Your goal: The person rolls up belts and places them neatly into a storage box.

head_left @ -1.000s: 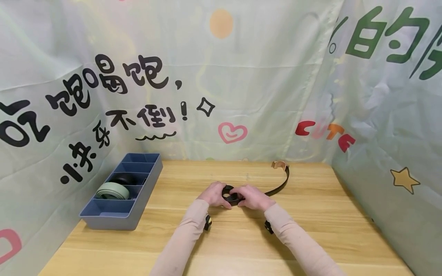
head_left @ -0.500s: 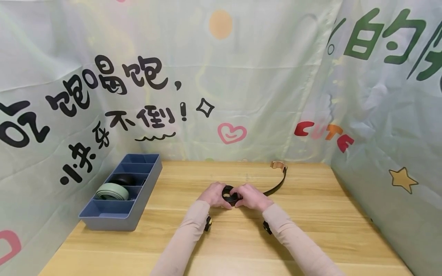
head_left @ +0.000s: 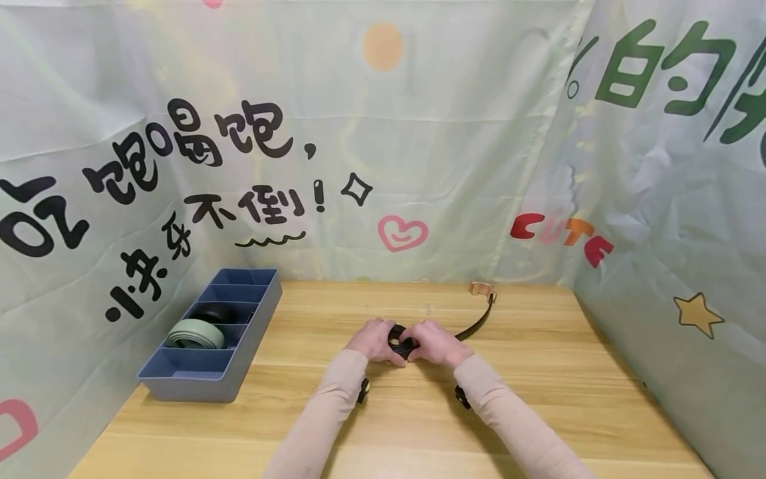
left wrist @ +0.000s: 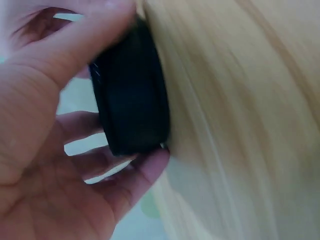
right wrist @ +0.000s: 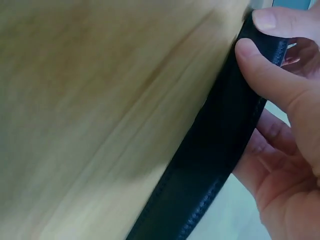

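A black belt point(head_left: 401, 347) stands on its edge on the table, partly rolled into a coil, its loose end curving back right to a gold-coloured buckle point(head_left: 481, 289). My left hand point(head_left: 376, 341) grips the coil's left side, thumb on the near face and fingers round the far side. The left wrist view shows the dark outer turn of the coil point(left wrist: 132, 95) between thumb and fingers. My right hand point(head_left: 435, 342) pinches the strap at the coil's right side. Stitching runs along the strap point(right wrist: 210, 140) in the right wrist view, where my right thumb presses its face.
A blue-grey compartment box point(head_left: 230, 372) stands at the table's left. It holds a rolled pale green belt point(head_left: 195, 334) and a rolled black belt point(head_left: 213, 313) in separate compartments. Printed cloth point(head_left: 467, 166) hangs round the back and sides of the wooden table point(head_left: 538, 399).
The buckle end has been drawn slightly left and the loose strap looks a little shorter. Both hands stay at the coil with small shifts.
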`<state>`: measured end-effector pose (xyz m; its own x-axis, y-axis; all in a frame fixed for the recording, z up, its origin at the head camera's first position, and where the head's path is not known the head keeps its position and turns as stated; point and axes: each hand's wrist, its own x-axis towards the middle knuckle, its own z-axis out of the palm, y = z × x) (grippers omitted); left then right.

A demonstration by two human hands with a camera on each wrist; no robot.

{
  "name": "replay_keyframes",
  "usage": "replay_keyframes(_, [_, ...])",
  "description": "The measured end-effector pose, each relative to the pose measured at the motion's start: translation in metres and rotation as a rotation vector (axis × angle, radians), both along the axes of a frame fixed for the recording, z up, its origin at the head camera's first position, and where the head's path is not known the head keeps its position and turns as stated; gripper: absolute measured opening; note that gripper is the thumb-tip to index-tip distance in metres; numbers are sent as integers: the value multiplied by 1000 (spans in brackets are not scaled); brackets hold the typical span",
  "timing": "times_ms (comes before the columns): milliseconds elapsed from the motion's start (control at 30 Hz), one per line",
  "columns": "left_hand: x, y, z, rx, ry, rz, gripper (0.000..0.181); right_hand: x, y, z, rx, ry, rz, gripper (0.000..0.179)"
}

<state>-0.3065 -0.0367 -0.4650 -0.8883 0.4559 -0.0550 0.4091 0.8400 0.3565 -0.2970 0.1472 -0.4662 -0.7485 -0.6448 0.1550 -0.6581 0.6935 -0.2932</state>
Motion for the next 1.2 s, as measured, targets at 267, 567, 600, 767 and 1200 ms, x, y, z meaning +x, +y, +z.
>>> replay_keyframes(267, [0,-2,0,40,-15,-61,71,-1,4,4,21,-76,16,41])
replay_keyframes(567, [1,2,-3,31,16,-1,70,0,1,0,22,-6,-21,36])
replay_keyframes(600, [1,1,-4,31,16,-7,69,0,2,0,25,-6,-19,36])
replay_keyframes(767, [0,-1,-2,42,-11,-49,69,1,6,0,68,-21,-5,41])
replay_keyframes(1200, [2,-1,-4,16,10,-16,81,1,2,-1,36,-2,-49,38])
